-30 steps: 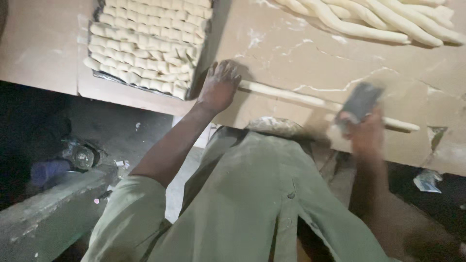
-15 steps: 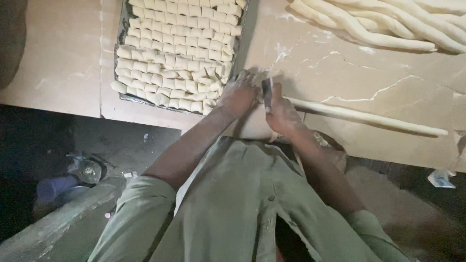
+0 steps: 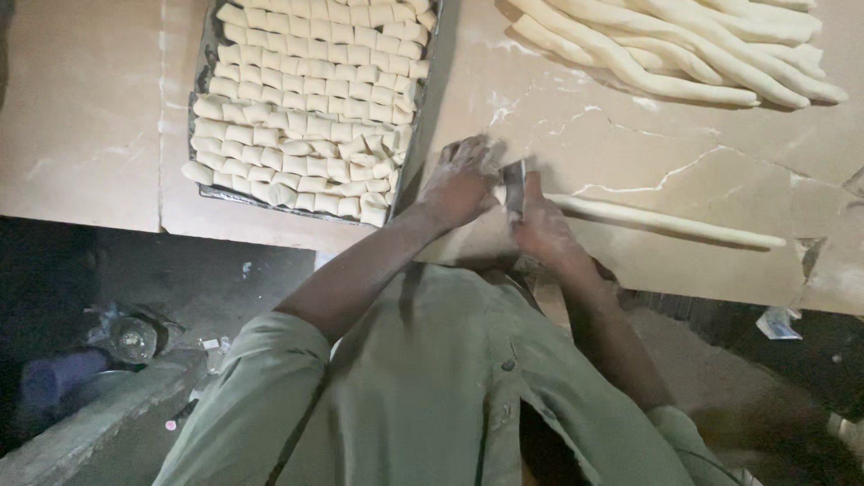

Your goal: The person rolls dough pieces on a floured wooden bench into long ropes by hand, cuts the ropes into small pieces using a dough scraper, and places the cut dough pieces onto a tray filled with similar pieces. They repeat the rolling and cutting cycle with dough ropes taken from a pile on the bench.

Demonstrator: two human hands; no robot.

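On the cracked tan worktop point(image 3: 630, 144), the left hand point(image 3: 461, 180) lies flat with fingers spread beside the near end of a long pale dough rope point(image 3: 666, 220). The right hand point(image 3: 540, 225) grips a flat metal scraper point(image 3: 514, 187) upright there (blade edge hidden). Left of both, a dark tray point(image 3: 200, 99) holds cut dough pieces point(image 3: 306, 108).

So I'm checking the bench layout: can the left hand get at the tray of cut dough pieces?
Probably yes: the left hand rests beside the tray, nothing lying between them.
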